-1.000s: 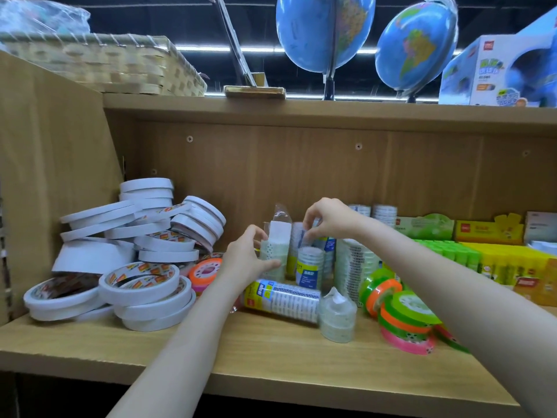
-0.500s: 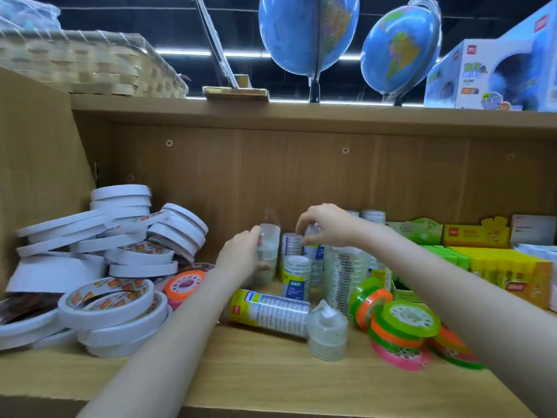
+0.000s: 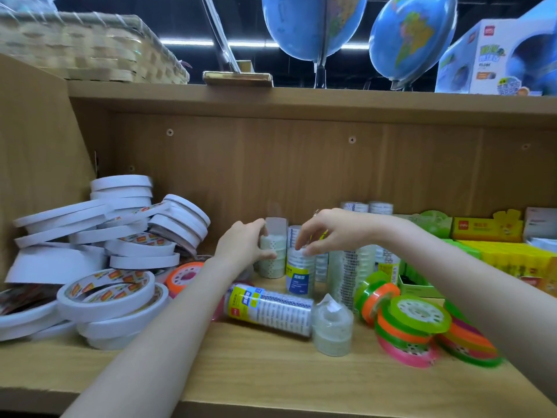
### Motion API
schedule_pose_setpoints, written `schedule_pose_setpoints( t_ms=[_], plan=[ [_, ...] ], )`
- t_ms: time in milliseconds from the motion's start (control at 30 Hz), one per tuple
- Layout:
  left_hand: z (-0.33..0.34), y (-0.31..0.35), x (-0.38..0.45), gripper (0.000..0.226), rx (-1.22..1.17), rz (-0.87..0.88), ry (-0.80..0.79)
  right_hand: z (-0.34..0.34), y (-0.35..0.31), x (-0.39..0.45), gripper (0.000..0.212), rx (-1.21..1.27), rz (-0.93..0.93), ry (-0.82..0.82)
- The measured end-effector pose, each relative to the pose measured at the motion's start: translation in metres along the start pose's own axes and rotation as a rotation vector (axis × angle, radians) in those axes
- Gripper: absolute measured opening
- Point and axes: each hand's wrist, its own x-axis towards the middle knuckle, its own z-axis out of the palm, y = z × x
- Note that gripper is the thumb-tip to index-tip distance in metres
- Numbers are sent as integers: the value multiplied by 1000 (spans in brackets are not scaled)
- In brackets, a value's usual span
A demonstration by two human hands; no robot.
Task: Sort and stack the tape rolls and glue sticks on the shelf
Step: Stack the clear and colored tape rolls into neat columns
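My left hand (image 3: 244, 245) grips an upright wrapped pack of clear tape rolls (image 3: 273, 257) near the back of the shelf. Just right of it, my right hand (image 3: 328, 230) pinches the top of a second upright pack with a blue and yellow label (image 3: 300, 274). A similar labelled pack (image 3: 271, 309) lies on its side in front of them. A short clear wrapped pack (image 3: 332, 328) stands beside it. White double-sided tape rolls (image 3: 111, 257) are heaped at the left. Coloured green, orange and pink rolls (image 3: 413, 327) lie at the right.
The wooden shelf (image 3: 271, 372) has a back panel close behind the packs. More upright clear tape packs (image 3: 352, 267) stand at mid-right. Yellow and green glue stick boxes (image 3: 512, 260) fill the far right. Above sit a wicker basket (image 3: 90, 46), globes (image 3: 313, 25) and a boxed globe (image 3: 497, 55).
My left hand has closed round the pack it was reaching for. My right hand has dropped a little onto the labelled pack's top. The camera has shifted slightly.
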Motion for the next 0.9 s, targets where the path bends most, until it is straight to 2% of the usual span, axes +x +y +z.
schedule_pose_setpoints(
  t_ms=[100,233,367,533,667,733,900],
  plan=[
    [-15,-11,-11,44,-244,-69,-49,9,-3,2,31,-62,32,-31],
    [-36,-26,-32,11,-293,-123,28,13,-5,7,29,-140,61,-12],
    [-38,-31,-53,25,-161,-108,2,8,-2,11,29,-218,135,2],
    [-37,-38,-64,32,-102,-111,16,3,-31,35,23,-143,-52,211],
    [-35,-39,-74,34,44,-127,-43,25,-56,75,44,-248,-121,46],
    [-34,-40,-74,33,74,-134,-75,39,-57,91,46,-355,-119,-8],
    [-34,-43,-69,34,68,-143,-110,48,-51,98,32,-415,-141,172]
  ],
)
